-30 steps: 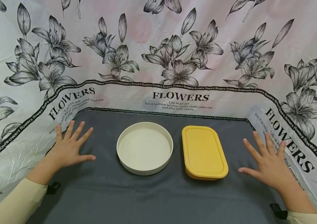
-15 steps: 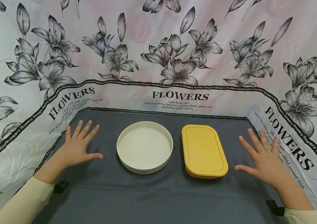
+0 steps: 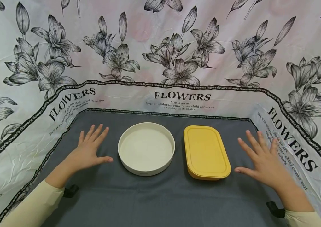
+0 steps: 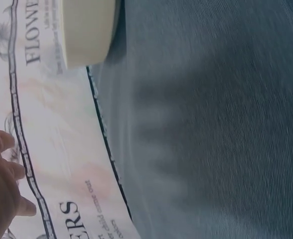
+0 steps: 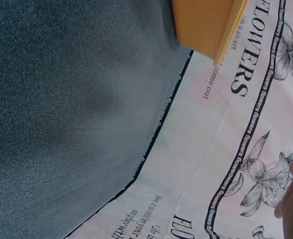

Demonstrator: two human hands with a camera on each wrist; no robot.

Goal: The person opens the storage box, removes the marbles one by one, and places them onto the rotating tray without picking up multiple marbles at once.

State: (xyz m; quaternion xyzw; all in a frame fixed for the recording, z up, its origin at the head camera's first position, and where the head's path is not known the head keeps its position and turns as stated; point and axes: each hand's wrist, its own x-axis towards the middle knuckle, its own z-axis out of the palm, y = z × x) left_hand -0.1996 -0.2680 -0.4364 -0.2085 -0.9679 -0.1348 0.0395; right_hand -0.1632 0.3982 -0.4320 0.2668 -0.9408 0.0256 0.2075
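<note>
A lidded yellow container (image 3: pixel 207 153) sits on the table (image 3: pixel 154 201) in front of you, a little right of the centre of the head view. It is a rectangle with rounded corners, lying flat with its lidded face up. Its long axis runs away from you and leans left, so the far end lies further left than the near end. Just to its left, apart from it, is a cream round dish (image 3: pixel 146 148), shallow and upright, with its open side up; being round, it has no long axis.

The table is covered in dark grey cloth with soft creases. A white floral sheet (image 3: pixel 137 47) borders it at the back and both sides and rises behind it, printed with black line-drawn lilies, pink patches, dark lettered bands and the word "FLOWERS".

Both your hands are spread, fingers and thumbs apart. Your left hand (image 3: pixel 86 154) is left of the round dish, its thumb pointing at the dish's side, near but not touching. Your right hand (image 3: pixel 266 167) is right of the yellow container, its thumb just beside the container's edge, also apart. The container and dish stand between your hands. Pale sleeves (image 3: pixel 37 203) cover your forearms, and a small black piece (image 3: pixel 71 191) juts out beside each wrist.
</note>
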